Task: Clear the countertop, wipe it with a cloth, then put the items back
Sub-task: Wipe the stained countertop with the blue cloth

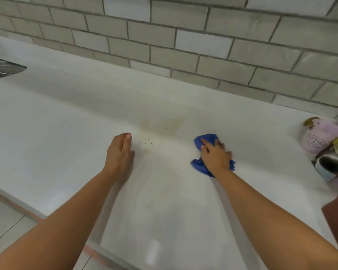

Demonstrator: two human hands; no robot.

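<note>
L hand (119, 151) grip released, edge-on (by crumbs (150, 142)) | R hand (216, 155) flat, grip released, on cloth (207, 138)

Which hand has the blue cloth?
The right hand: it presses the cloth onto the countertop. The left hand holds nothing and rests beside the crumbs.

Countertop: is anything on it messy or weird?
Yes. A faint yellowish stain with tiny brown crumbs marks the white countertop, between the left hand and the blue cloth under the right hand.
</note>
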